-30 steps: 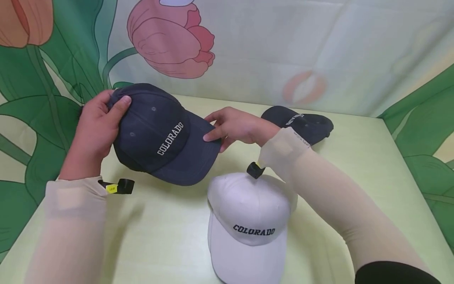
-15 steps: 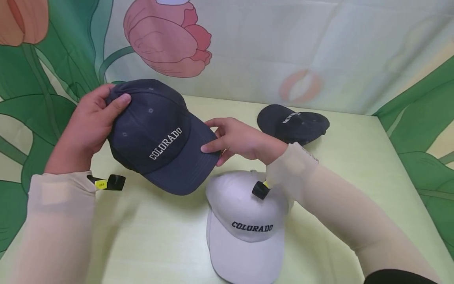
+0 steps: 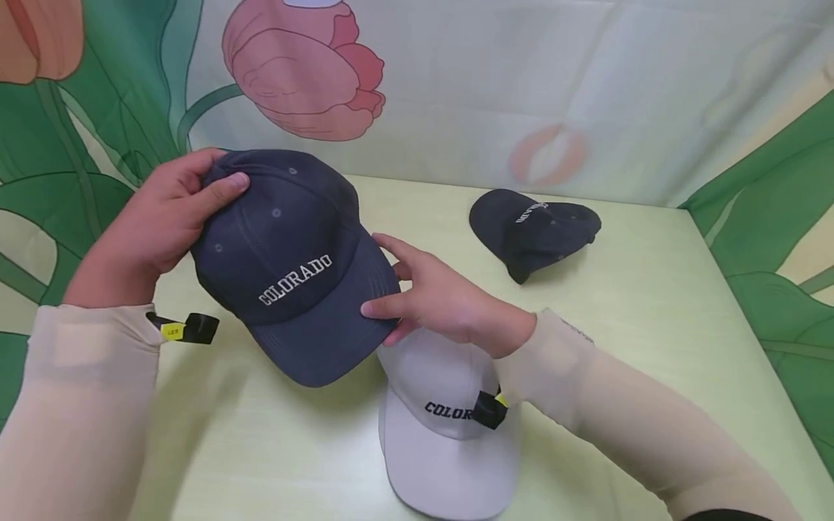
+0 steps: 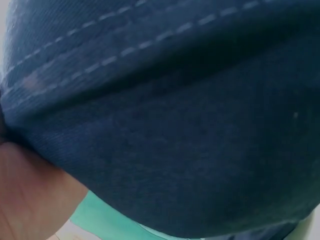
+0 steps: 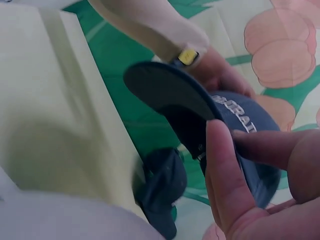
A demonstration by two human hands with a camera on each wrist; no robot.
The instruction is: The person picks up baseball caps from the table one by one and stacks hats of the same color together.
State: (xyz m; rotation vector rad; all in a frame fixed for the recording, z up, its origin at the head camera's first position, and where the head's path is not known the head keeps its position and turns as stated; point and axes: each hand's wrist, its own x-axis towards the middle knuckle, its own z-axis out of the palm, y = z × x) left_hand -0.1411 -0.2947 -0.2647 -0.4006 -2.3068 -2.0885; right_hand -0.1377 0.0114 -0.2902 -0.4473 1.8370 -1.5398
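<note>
Both hands hold up a navy baseball cap (image 3: 280,231) with COLORADO in white letters, raised and tilted above the table. My left hand (image 3: 156,217) grips the back of its crown, thumb on the outer cloth and the other fingers mostly hidden. My right hand (image 3: 449,300) pinches the brim (image 5: 167,90) at its side edge, thumb on top. Dark stitched cloth fills most of the left wrist view, with part of the left hand (image 4: 35,195) at the edge. Under my right forearm lies a white cap (image 3: 449,463) with black COLORADO lettering, brim toward me.
A second navy cap (image 3: 534,228) lies on its side at the back of the pale green table (image 3: 651,325). The right wrist view also shows a dark cap (image 5: 162,185) by the table edge. A flower-printed curtain (image 3: 443,87) stands behind and at both sides.
The held navy cap has turned so its brim points more toward me and down. My right hand has come down with the brim, and its wrist now overlaps the white cap.
</note>
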